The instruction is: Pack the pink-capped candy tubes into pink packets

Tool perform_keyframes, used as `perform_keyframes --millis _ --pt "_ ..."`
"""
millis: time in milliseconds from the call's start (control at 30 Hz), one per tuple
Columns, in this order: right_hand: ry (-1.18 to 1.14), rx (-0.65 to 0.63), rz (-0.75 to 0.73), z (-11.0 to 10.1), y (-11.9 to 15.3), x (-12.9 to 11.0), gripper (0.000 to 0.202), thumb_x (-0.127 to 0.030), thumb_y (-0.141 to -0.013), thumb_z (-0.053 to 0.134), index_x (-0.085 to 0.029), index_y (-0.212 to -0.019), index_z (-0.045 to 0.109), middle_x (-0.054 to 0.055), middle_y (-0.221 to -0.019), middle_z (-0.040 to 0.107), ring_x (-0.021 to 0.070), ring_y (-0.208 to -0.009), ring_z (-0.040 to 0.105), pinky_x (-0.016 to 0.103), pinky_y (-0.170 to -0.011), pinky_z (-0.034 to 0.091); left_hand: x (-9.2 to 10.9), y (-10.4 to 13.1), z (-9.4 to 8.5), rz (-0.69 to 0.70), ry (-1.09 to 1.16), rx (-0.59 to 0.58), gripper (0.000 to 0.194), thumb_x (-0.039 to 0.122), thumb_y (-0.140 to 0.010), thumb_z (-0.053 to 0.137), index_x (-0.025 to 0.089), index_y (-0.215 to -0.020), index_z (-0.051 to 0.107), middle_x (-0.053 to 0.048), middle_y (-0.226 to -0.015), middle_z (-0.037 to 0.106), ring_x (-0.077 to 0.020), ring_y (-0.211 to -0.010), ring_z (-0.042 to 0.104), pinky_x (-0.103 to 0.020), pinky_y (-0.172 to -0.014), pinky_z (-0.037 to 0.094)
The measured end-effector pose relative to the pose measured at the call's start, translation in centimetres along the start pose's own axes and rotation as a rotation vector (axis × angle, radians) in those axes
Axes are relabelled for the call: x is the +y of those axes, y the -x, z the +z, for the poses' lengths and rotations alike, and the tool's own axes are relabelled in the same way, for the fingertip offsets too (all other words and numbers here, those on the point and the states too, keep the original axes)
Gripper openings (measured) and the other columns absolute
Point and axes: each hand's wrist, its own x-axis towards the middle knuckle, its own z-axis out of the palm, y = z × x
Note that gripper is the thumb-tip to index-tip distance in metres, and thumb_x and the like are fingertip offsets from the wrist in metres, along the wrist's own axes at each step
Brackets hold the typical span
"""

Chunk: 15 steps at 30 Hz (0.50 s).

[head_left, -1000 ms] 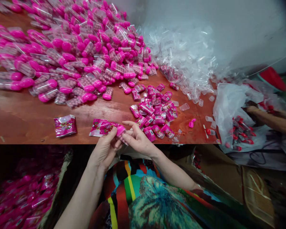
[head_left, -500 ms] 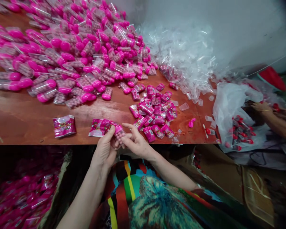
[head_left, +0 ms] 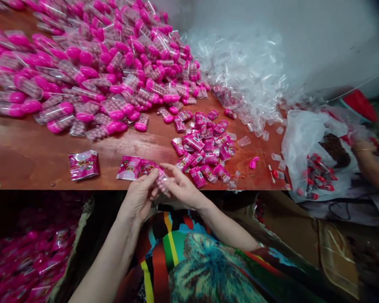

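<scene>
At the table's front edge, my left hand is closed around a clear tube of small pink balls, its thumb lying along the top. My right hand has its fingers closed on the tube's other side, at the lower end. The tube's upper part is hidden behind my fingers. Just beyond my left hand, a printed pink wrapper lies on the table, with more pink wrapper reaching to my fingers; whether these are joined I cannot tell. Right of my hands is a heap of small pink printed packets.
A large pile of pink-capped tubes covers the back left of the wooden table. Clear plastic pieces are heaped behind. Left lies a flat pink packet. At right, another person's hand is beside a white bag.
The tube has shifted slightly down and right in my hands, and less of its pink top shows. The other person's hand has moved right, away from the white bag's opening.
</scene>
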Motion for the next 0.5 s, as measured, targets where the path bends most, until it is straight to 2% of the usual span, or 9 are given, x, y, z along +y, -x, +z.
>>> perform_keyframes --millis 100,233,300,367,433,500 --pt "-0.147 0.004 0.053 -0.2 0.1 0.5 0.052 -0.039 -0.097 0.053 -0.023 -0.143 0.033 -0.006 -0.068 0.055 0.0076 -0.048 0.04 0.018 -0.044 0.032 -0.4 0.1 0.2 -0.004 -0.053 -0.011 0.042 0.046 -0.062 0.087 0.011 -0.066 0.064 0.002 -0.05 0.056 -0.0041 -0.04 0.04 -0.016 -0.038 0.025" --pt "-0.118 0.111 -0.055 0.6 0.4 1.5 0.053 -0.037 -0.095 0.058 -0.022 -0.141 0.035 -0.003 -0.077 0.06 0.0096 -0.064 0.056 0.022 -0.061 0.046 -1.1 0.1 0.8 -0.005 -0.036 0.102 0.046 0.048 -0.054 0.091 0.01 -0.069 0.068 0.003 -0.051 0.056 -0.0037 -0.04 0.041 -0.016 -0.038 0.025" --pt "-0.135 0.124 -0.025 0.7 0.3 1.6 0.055 -0.039 -0.094 0.059 -0.022 -0.14 0.035 -0.003 -0.077 0.059 0.0089 -0.061 0.055 0.022 -0.059 0.046 -1.2 0.2 1.0 0.016 -0.039 0.161 0.046 0.048 -0.052 0.091 0.011 -0.066 0.067 0.003 -0.05 0.055 -0.0037 -0.04 0.041 -0.016 -0.038 0.024" --pt "-0.16 0.102 0.055 0.4 0.2 1.3 0.056 -0.043 -0.094 0.058 -0.021 -0.14 0.035 -0.005 -0.072 0.056 0.007 -0.051 0.046 0.019 -0.048 0.038 -1.1 0.5 1.1 0.031 -0.043 0.129 0.045 0.049 -0.058 0.089 0.012 -0.064 0.065 0.001 -0.049 0.056 -0.0047 -0.041 0.042 -0.016 -0.038 0.024" --pt "-0.142 0.073 0.097 -0.2 0.3 0.8 0.057 -0.044 -0.095 0.056 -0.02 -0.142 0.034 -0.007 -0.067 0.053 0.0065 -0.046 0.04 0.018 -0.044 0.032 -0.9 0.8 1.2 0.034 -0.052 0.046 0.043 0.05 -0.065 0.084 0.012 -0.064 0.065 0.001 -0.048 0.056 -0.0055 -0.041 0.042 -0.017 -0.038 0.024" --pt "-0.054 0.072 0.05 -0.6 0.5 0.3 0.057 -0.04 -0.097 0.053 -0.019 -0.145 0.03 -0.007 -0.066 0.051 0.0082 -0.05 0.044 0.019 -0.048 0.037 -0.8 0.9 1.2 0.03 -0.055 0.014 0.04 0.048 -0.066 0.084 0.012 -0.066 0.066 0.001 -0.048 0.055 -0.0053 -0.04 0.04 -0.017 -0.039 0.023"
